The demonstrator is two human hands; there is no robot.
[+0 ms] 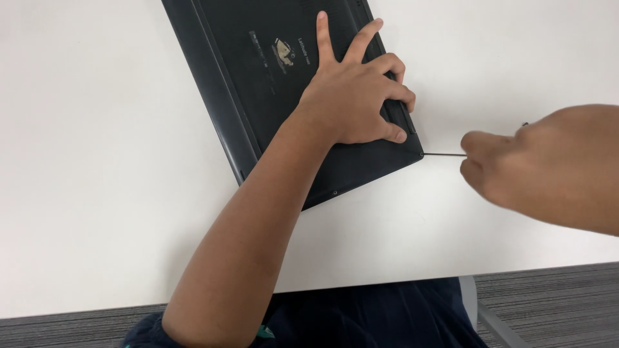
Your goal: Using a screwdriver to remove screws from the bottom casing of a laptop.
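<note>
A dark laptop [258, 77] lies upside down and turned at an angle on the white table [97, 161]. My left hand [354, 96] presses flat on its underside near the right corner, fingers spread. My right hand [548, 167] is at the right, fingers pinched on a thin metal tool [443, 154]. The tool's tip touches the laptop's corner at a screw hole. The tool's handle is hidden inside my hand.
A small screw [334, 192] shows on the laptop's near edge. The table's front edge runs across the lower part of the view, with grey carpet [548, 296] and a chair part [474, 303] below it.
</note>
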